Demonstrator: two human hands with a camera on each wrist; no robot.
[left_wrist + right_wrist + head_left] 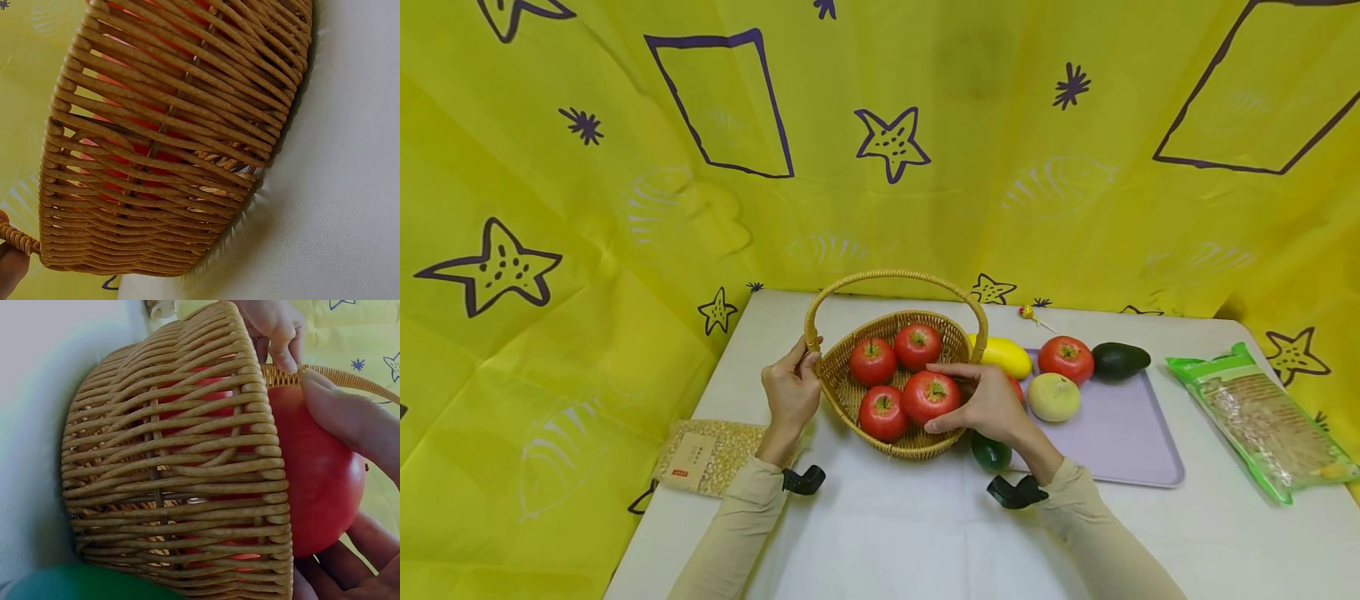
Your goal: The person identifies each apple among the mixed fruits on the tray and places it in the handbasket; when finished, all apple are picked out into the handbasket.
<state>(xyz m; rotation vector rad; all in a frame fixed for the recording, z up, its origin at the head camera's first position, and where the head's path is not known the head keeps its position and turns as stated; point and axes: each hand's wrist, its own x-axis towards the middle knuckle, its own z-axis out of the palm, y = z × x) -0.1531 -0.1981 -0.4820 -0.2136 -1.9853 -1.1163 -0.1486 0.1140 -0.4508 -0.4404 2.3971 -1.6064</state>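
Observation:
A wicker basket [913,452] with a tall arched handle stands on the white table and holds red apples [872,361]. At the left foot of the handle, my left hand [792,390] pinches the handle between thumb and fingers. My right hand [988,404] grips another apple [931,397] over the basket's right side, thumb on the near side and fingers on the far side. In the right wrist view, this apple [319,478] stands out above the woven rim [275,487]. Red fruit shows through the weave [169,112] in the left wrist view.
Right of the basket, a lilac tray [1138,433] bears a tomato [1066,360], a pale round fruit [1054,397] and an avocado [1120,361]. Close by lie a yellow fruit [1009,358], a dark green one [991,452] and a lollipop [1028,313]. Bagged goods [1270,421] and grains [715,454] flank them.

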